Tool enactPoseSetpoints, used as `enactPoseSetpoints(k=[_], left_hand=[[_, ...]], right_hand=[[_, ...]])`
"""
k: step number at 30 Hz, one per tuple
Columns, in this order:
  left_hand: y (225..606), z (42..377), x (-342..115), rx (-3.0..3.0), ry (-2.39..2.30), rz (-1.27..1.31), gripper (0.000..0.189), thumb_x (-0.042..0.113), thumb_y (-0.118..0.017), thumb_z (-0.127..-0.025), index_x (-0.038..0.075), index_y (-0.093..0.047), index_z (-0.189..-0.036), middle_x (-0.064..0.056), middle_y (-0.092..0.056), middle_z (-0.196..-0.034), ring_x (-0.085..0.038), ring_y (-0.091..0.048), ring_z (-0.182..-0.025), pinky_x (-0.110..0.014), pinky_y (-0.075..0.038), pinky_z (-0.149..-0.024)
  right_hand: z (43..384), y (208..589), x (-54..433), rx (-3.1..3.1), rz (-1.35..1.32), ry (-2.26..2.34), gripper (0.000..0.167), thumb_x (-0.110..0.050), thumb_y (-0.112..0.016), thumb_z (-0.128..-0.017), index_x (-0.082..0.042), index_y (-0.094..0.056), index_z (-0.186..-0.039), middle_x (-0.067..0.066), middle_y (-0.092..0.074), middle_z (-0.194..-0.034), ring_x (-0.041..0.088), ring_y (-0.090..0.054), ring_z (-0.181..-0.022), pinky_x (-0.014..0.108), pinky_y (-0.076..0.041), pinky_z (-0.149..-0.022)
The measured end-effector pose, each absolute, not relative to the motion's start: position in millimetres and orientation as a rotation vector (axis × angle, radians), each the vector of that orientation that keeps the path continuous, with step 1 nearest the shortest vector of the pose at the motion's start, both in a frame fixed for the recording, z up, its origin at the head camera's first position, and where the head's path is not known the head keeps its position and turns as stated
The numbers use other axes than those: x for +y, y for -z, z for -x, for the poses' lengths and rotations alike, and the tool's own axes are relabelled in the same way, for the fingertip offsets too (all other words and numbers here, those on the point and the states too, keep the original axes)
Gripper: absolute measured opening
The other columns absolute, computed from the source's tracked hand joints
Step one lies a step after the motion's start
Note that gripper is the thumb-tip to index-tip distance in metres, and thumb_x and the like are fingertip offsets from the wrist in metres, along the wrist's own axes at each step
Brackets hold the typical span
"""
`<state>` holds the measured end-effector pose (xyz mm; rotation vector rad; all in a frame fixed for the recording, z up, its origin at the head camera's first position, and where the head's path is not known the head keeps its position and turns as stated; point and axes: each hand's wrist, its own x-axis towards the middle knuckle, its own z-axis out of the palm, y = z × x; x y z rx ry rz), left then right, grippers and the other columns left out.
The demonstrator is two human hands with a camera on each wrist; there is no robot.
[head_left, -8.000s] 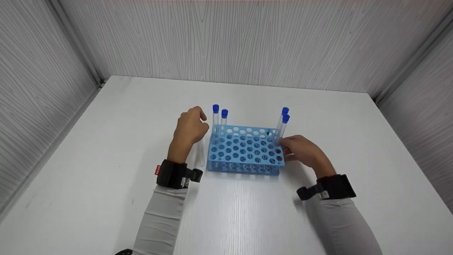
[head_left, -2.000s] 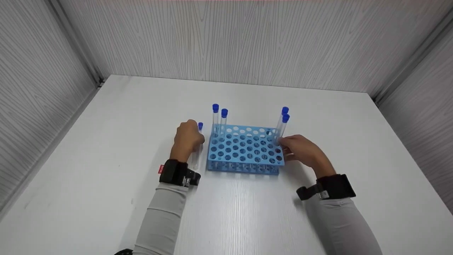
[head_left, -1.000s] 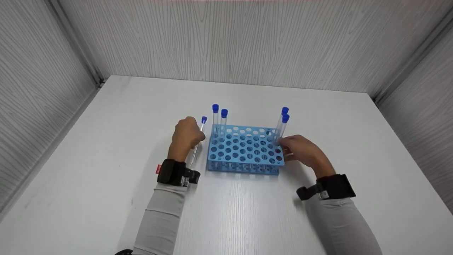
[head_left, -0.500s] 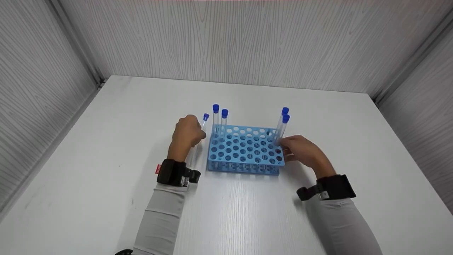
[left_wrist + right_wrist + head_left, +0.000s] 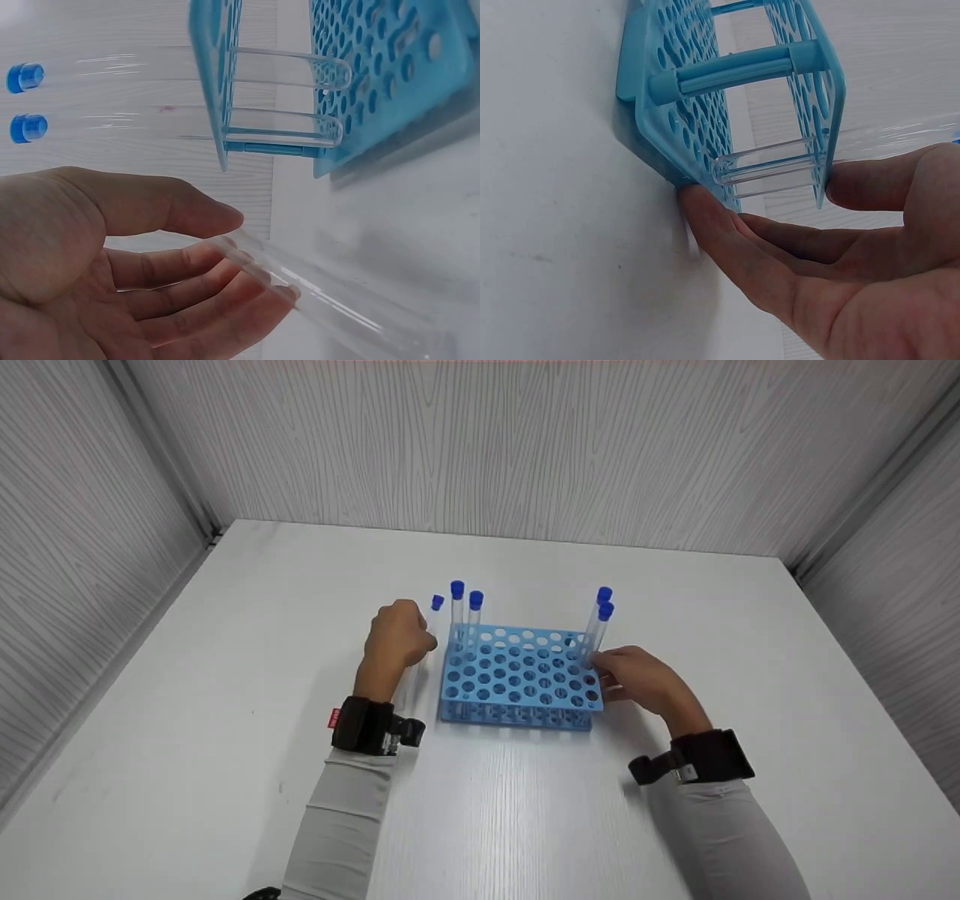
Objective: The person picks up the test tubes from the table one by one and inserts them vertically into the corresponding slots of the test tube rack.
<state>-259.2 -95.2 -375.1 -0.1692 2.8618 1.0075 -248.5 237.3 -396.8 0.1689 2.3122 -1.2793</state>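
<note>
My left hand [image 5: 397, 637] pinches a clear test tube [image 5: 352, 307] between thumb and fingertips, just left of the blue test tube rack [image 5: 525, 707]. This tube is tilted, its blue cap [image 5: 436, 604] up and away from me; in the head view the hand hides part of it. The thumb and fingers of my right hand [image 5: 641, 679] hold the rack's right end, thumb at the top plate, fingers at the base. Two capped test tubes [image 5: 475, 619] stand in the rack's far left corner. Another two capped tubes [image 5: 598, 626] stand at its right end, leaning slightly.
The rack stands on a white table [image 5: 525, 810] and has many bare holes between the two pairs of tubes. Grey wood-grain panels [image 5: 510, 450] enclose the table at the back and both sides.
Eight seconds ago the left hand was beside a tube lying left of the rack. It has since gripped the tube, whose cap has risen and shifted right. Right hand and rack stay put.
</note>
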Motion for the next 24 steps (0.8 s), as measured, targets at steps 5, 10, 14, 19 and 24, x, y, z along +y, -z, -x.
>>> enactPoseSetpoints(k=[5,10,14,19,24], left_hand=[[372.9,259.4,-95.2,2.869,-1.023,0.166,0.017,0.009,-0.067,-0.09,0.0,-0.066,-0.104,-0.014,-0.067,-0.101,-0.026,-0.06,-0.088,-0.036,-0.051,-0.074],[371.1,258.7,-95.4,2.868,-1.024,0.155,0.023,0.01,-0.067,-0.09,-0.001,-0.064,-0.11,-0.017,-0.068,-0.111,-0.028,-0.061,-0.094,-0.039,-0.053,-0.081],[370.1,257.8,-95.2,2.885,-1.026,0.149,0.023,0.009,-0.068,-0.089,-0.001,-0.064,-0.11,-0.017,-0.068,-0.11,-0.028,-0.061,-0.093,-0.039,-0.053,-0.079],[368.0,255.7,-95.0,2.918,-1.041,0.129,0.026,0.009,-0.068,-0.088,-0.002,-0.064,-0.111,-0.017,-0.068,-0.111,-0.028,-0.061,-0.092,-0.039,-0.053,-0.079],[365.7,254.5,-94.7,2.943,-1.046,0.112,0.027,0.008,-0.069,-0.088,-0.003,-0.064,-0.112,-0.018,-0.069,-0.111,-0.028,-0.06,-0.091,-0.04,-0.052,-0.078]], right_hand=[[248.0,396.9,237.7,2.313,-0.156,1.29,0.052,-0.032,-0.044,-0.107,0.006,-0.049,-0.143,0.018,-0.056,-0.127,0.027,-0.057,-0.115,0.04,-0.05,-0.105],[248.0,397.3,237.2,2.319,-0.156,1.28,0.052,-0.033,-0.044,-0.107,0.005,-0.049,-0.143,0.018,-0.056,-0.128,0.027,-0.057,-0.116,0.04,-0.051,-0.105],[248.1,397.8,237.3,2.326,-0.157,1.264,0.053,-0.034,-0.044,-0.107,0.004,-0.049,-0.143,0.018,-0.056,-0.129,0.027,-0.057,-0.117,0.04,-0.05,-0.105],[248.8,397.7,237.4,2.318,-0.136,1.286,0.05,-0.032,-0.044,-0.107,0.006,-0.052,-0.139,0.016,-0.059,-0.122,0.025,-0.058,-0.111,0.038,-0.053,-0.101],[249.7,398.1,237.7,2.305,-0.134,1.313,0.047,-0.029,-0.044,-0.107,0.007,-0.053,-0.136,0.014,-0.058,-0.116,0.022,-0.058,-0.105,0.034,-0.056,-0.094]])
